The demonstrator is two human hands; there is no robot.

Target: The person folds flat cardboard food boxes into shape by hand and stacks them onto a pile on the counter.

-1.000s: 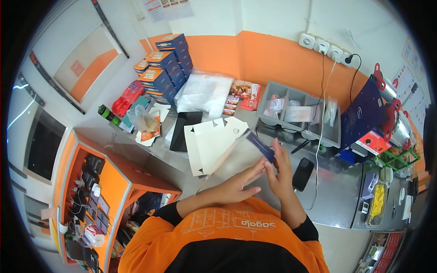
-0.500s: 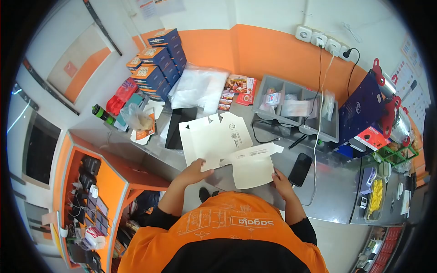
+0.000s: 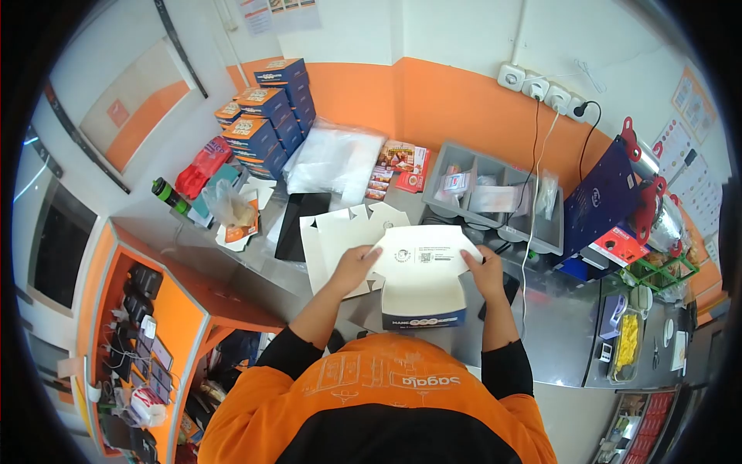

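Observation:
Between my hands stands a partly folded carton box (image 3: 423, 298), white inside with a dark blue printed front, its lid raised. My left hand (image 3: 357, 267) pinches the lid's left corner flap. The right corner flap is pinched by my right hand (image 3: 487, 274). Behind and left of the box, flat white carton sheets (image 3: 332, 243) lie on the metal counter (image 3: 556, 332), next to a black tablet-like slab (image 3: 297, 224). A dark phone (image 3: 508, 292) is partly hidden behind my right hand.
Stacked blue and orange boxes (image 3: 267, 127) stand at the back left, beside clear plastic bags (image 3: 336, 158). A grey divided tray (image 3: 495, 193) with packets sits at the back right. A white cable (image 3: 527, 271) runs down onto the counter. Further right is a yellow-filled container (image 3: 627, 344).
The flat carton near me has become a box with upright walls and a raised lid. Both hands have moved up to its lid corners, and the right hand now partly covers the phone.

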